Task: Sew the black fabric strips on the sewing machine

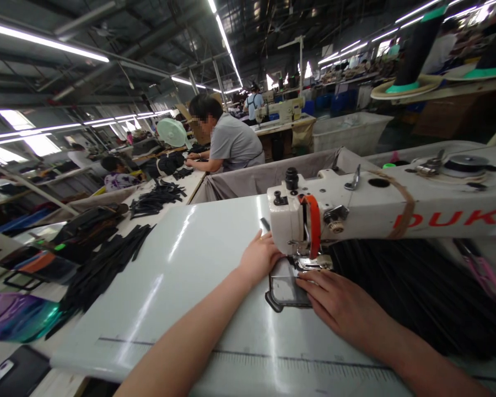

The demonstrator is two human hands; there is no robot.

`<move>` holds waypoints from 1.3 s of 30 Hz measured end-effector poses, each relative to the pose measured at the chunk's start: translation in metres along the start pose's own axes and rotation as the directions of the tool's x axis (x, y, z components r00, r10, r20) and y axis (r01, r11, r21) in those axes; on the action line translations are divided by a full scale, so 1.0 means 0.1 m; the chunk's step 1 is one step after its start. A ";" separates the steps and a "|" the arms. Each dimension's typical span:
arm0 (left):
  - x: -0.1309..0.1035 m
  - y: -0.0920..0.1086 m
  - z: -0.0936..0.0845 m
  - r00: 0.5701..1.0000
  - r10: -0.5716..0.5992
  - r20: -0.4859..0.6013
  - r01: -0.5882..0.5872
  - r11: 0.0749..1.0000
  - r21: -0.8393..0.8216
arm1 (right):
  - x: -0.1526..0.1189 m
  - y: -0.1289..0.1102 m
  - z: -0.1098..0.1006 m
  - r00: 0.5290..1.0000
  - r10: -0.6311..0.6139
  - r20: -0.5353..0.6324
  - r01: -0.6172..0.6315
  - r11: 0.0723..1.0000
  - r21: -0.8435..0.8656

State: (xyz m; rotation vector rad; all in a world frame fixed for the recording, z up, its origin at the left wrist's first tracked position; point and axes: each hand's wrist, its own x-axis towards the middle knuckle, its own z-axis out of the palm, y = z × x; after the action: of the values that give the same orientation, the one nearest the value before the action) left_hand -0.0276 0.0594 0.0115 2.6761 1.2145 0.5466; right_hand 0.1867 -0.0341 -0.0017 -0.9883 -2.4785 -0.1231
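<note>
In front of me stands a white sewing machine (289, 220) with an orange strap on its head. My left hand (260, 258) is left of the needle area, its fingers curled in, with some fingertips hidden behind the machine head. Just past those fingers pokes the short end of a black fabric strip (265, 224); most of it is hidden. My right hand (345, 300) lies flat, fingers stretched towards the presser foot (314, 263), at the edge of the metal plate (289, 291). Whether a thin piece lies under its fingertips cannot be made out.
Piles of black strips lie right of the machine (400, 286) and on the left table (103, 270). A ruler scale (281, 358) runs along the near worktop. Pink-handled scissors (485, 275) sit at right. A co-worker (235, 138) bends over a table ahead.
</note>
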 end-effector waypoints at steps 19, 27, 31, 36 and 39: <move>-0.61 0.60 0.09 0.996 -0.078 -0.048 0.067 0.976 -0.207 | -0.05 0.00 -0.04 1.000 0.002 0.012 -0.004 0.989 0.147; -0.58 0.63 0.09 0.994 -0.092 -0.059 0.080 0.980 -0.184 | -0.09 0.02 0.00 1.000 0.004 0.009 -0.005 0.995 0.101; -0.58 0.63 0.08 0.995 -0.086 -0.054 0.075 0.980 -0.184 | -0.10 0.02 0.01 1.000 -0.004 -0.005 0.005 0.995 0.095; -0.58 0.64 0.08 0.996 -0.079 -0.042 0.069 0.980 -0.189 | -0.11 0.02 0.01 1.000 0.009 0.004 -0.010 0.994 0.106; -0.58 0.65 0.10 0.995 -0.082 -0.052 0.071 0.981 -0.183 | -0.11 0.02 0.00 0.999 0.019 0.029 -0.023 0.992 0.125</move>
State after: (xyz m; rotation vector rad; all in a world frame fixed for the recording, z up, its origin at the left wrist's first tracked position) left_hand -0.0139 -0.0267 0.0056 2.4684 1.2135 0.6934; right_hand 0.1951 -0.0393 -0.0073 -0.9689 -2.4661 0.0528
